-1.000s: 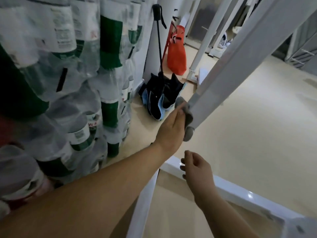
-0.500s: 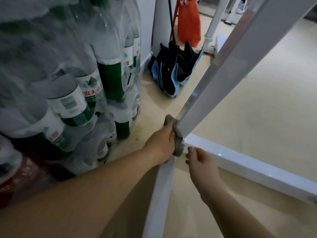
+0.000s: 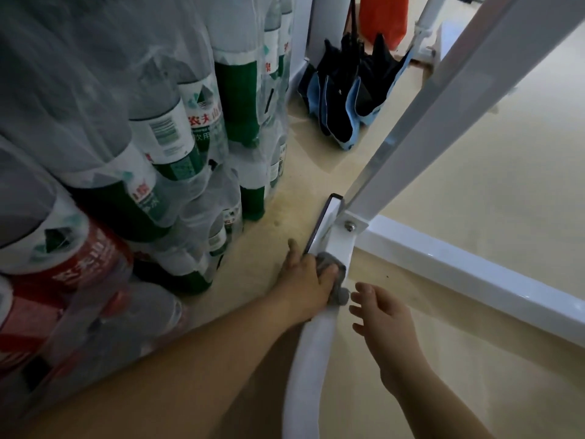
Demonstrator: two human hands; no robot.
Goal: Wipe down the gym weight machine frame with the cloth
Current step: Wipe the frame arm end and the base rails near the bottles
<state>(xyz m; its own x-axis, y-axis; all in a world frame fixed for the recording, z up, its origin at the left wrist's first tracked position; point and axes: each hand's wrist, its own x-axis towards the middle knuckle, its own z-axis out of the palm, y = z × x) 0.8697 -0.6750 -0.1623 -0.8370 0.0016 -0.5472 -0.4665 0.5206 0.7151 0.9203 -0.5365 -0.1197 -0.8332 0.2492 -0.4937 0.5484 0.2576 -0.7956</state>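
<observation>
Grey cloth (image 3: 330,267), soft and light, is bunched in the left hand (image 3: 300,283) and pressed against the white frame (image 3: 316,350), just below the joint where the slanted strut (image 3: 443,106) and the cross bar (image 3: 474,274) meet. The right hand (image 3: 384,318) is held just beside the cloth, fingers loosely spread, with nothing in it. The cloth is judged pliable enough to be wrapped round the tube, and is best gripped as a wad in the palm so that no loose end drags. The painted metal is judged stiff, smooth and too heavy to be shifted by wiping. A bolt (image 3: 349,226) at the joint may snag the fabric. Wrapped bottles (image 3: 152,137) stand close on the left and narrow the reach. An umbrella (image 3: 342,96) and an orange bag (image 3: 383,20) are seen farther back.
</observation>
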